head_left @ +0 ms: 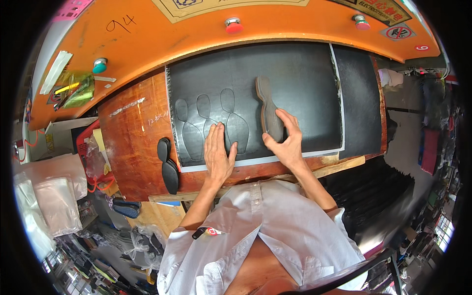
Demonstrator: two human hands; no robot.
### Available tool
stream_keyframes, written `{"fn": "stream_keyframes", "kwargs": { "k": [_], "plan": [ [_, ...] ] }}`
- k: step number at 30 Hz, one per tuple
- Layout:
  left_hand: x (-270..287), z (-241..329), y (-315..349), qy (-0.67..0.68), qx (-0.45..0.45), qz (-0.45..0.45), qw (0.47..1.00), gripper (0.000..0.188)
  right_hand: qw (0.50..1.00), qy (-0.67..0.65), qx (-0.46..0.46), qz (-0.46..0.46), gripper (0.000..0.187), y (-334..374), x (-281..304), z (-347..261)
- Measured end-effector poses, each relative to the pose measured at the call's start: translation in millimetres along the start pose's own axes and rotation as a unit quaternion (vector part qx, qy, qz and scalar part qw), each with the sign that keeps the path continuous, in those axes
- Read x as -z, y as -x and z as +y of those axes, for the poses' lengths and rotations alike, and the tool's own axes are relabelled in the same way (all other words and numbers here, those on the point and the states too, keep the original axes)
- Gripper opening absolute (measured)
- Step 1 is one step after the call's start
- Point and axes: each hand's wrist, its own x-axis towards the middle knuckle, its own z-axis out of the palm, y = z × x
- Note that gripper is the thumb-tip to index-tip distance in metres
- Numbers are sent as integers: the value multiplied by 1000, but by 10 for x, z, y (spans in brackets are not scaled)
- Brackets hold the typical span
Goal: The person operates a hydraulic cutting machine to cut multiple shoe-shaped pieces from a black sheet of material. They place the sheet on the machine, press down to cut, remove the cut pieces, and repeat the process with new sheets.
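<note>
A sole-shaped cutting die point(266, 101) with a thin brown edge lies on a black sheet point(300, 69). My right hand point(289, 140) grips its near end, thumb on the left side and fingers on the right. My left hand point(218, 155) rests flat on the sheet with fingers stretched out and nothing in it. Its fingers partly cover the middle one of three sole outlines point(238, 129) pressed or cut into the sheet. On the wooden board left of the sheet sits a small stack of black sole pieces point(170, 172).
An orange machine beam point(196, 29) with red point(234, 25) and green point(100, 66) push buttons spans the far side. Black sheets point(368, 191) are piled at the near right. Clear plastic bags point(56, 206) lie at the left, by a red crate point(88, 147).
</note>
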Motion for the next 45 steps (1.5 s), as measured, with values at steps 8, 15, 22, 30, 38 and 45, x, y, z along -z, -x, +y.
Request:
{"fn": "stream_keyframes", "kwargs": {
  "k": [8, 15, 22, 30, 38, 45],
  "plan": [
    [13, -7, 532, 68, 7, 92, 993, 43, 964, 212, 130, 90, 77, 58, -436, 149],
    [-424, -161, 818, 73, -61, 211, 973, 14, 970, 177, 148, 74, 75, -260, -464, 259],
    [-559, -254, 517, 75, -38, 239, 967, 15, 890, -67, 192, 409, 12, -558, 1273, 83],
    [-482, -84, -242, 40, 79, 200, 976, 24, 969, -35, 125, 209, 19, -624, 2231, 140],
    [-448, -133, -605, 47, 121, 172, 976, 27, 971, 144, 134, 136, 27, 28, 1109, 869],
    [-398, -99, -457, 41, 58, 186, 980, 29, 955, 156, 193, 159, 23, 232, 737, 961]
  ]
}}
